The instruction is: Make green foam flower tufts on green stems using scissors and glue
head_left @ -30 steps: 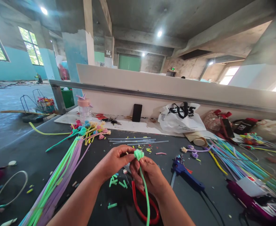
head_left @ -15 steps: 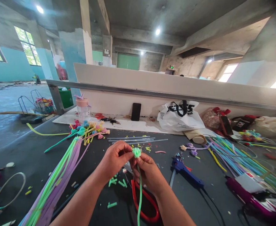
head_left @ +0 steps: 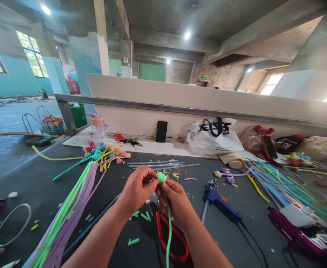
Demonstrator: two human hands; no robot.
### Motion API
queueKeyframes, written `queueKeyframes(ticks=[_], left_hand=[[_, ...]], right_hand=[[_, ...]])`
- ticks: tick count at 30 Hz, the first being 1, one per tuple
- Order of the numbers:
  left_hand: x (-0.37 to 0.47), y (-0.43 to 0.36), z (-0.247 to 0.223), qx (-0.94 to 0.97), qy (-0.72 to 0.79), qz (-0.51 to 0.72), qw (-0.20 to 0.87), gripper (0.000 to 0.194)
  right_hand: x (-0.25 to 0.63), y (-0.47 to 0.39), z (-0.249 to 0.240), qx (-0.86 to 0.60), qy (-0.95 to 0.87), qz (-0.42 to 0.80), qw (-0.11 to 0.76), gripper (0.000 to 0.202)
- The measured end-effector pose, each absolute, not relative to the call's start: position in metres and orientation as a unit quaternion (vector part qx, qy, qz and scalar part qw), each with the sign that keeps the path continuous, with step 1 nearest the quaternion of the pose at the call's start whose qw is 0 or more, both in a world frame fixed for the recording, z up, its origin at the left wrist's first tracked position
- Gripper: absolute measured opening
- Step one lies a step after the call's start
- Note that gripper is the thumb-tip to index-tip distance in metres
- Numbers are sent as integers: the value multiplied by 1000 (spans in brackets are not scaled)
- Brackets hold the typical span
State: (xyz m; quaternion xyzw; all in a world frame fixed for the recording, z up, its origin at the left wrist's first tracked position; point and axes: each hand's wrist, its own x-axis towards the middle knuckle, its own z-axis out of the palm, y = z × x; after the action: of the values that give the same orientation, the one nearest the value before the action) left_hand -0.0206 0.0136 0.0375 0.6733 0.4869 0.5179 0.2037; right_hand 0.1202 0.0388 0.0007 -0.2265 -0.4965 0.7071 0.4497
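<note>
Between my fingertips is a small mint-green chenille-stem flower [head_left: 161, 177], its long green stem [head_left: 169, 230] hanging down toward me. My left hand [head_left: 141, 188] pinches the left edge of the flower head with thumb and forefinger. Just below the head, my right hand [head_left: 176, 201] grips the flower, thumb and fingers closed at the top of the stem. Under my hands lies a pair of scissors with red handles [head_left: 184, 249], its blades partly hidden. Cut green bits [head_left: 133, 242] are scattered beside it on the dark table.
To the right lies a blue glue gun [head_left: 221, 204] with its cord. A bundle of green and purple chenille stems [head_left: 71, 208] is at left, near finished flowers [head_left: 107, 152]. Clear glue sticks [head_left: 154, 163], a phone [head_left: 161, 131] and a white bag [head_left: 210, 137] are farther back.
The hanging stem has shifted slightly to the right, and the flower head has tipped and risen a little. Both hands keep nearly the same place and hold.
</note>
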Motion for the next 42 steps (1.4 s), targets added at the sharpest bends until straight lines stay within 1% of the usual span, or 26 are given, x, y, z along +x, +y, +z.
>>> queueKeyframes(ticks=[7, 19, 29, 36, 42], left_hand=[[-23, 15, 35, 709, 449, 523, 149, 6], [-28, 15, 37, 731, 436, 494, 180, 5], [-26, 14, 37, 751, 407, 501, 140, 14], [-27, 12, 37, 757, 398, 496, 149, 13], [-19, 12, 36, 725, 428, 527, 112, 17]], right_hand=[[123, 41, -2, -274, -544, 659, 441, 32], [123, 40, -8, -299, -574, 621, 442, 32], [122, 37, 4, -326, -601, 568, 459, 32], [122, 37, 6, -320, -594, 575, 462, 33], [122, 37, 2, -295, -561, 616, 468, 32]])
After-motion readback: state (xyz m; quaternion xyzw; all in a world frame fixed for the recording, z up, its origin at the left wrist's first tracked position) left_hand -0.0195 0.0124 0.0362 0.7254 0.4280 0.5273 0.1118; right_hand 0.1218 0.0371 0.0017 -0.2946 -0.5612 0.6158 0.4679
